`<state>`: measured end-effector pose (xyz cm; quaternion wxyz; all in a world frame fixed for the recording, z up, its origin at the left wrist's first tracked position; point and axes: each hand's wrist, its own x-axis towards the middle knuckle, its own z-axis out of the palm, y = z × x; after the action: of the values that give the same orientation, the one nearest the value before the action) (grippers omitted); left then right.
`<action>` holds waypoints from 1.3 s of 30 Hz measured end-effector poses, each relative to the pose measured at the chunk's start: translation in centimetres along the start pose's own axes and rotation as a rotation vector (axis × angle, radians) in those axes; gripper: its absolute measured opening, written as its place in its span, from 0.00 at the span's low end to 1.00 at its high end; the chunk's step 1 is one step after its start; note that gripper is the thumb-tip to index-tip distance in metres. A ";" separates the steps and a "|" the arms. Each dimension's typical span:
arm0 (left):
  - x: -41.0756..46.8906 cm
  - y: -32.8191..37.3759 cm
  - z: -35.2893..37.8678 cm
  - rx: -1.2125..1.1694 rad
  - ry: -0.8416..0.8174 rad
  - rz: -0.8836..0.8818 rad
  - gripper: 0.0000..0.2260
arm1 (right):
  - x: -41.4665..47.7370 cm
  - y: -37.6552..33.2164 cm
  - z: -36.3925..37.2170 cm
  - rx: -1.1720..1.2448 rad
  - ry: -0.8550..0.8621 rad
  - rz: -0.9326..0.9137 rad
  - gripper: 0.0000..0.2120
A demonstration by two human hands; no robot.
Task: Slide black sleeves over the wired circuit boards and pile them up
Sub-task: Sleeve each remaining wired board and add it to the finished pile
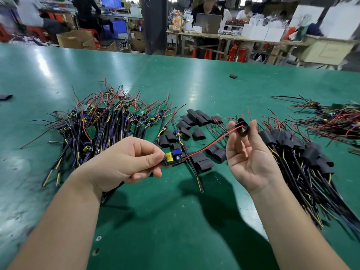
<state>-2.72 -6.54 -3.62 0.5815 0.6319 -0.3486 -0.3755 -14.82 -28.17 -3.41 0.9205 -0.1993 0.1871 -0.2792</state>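
My left hand [128, 160] pinches a small wired circuit board [173, 157] with a yellow and a blue part on it. Its red and black wires [206, 146] run up to the right. My right hand [247, 151] holds a black sleeve [243, 128] between thumb and fingertips, mouth facing me, and the wire tips reach into that mouth. Loose black sleeves [194, 121] lie on the green table between my hands. A heap of bare boards with wires [101, 125] is on the left. A pile of sleeved boards [303, 152] lies on the right.
The green table [175, 221] stretches wide in front of me. Another tangle of wired boards [335, 121] lies far right. Stray sleeves rest at the far left edge [5, 97] and further back [233, 76]. People work at benches behind the table.
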 end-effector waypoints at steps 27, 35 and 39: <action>1.2 -0.2 3.2 0.018 0.160 0.124 0.09 | -1.7 3.2 -0.7 -0.683 -0.386 -0.178 0.20; 1.1 -0.2 3.6 0.083 0.137 0.145 0.10 | -1.7 2.7 -0.8 -0.872 -0.447 -0.275 0.20; 1.3 -0.4 3.8 0.051 0.136 0.145 0.10 | -1.7 2.3 -0.9 -0.845 -0.467 -0.209 0.22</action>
<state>-5.40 -9.47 -4.31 0.6132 0.6437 -0.3626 -0.2796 -15.50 -25.65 -4.87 0.7436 -0.6301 0.0517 -0.2177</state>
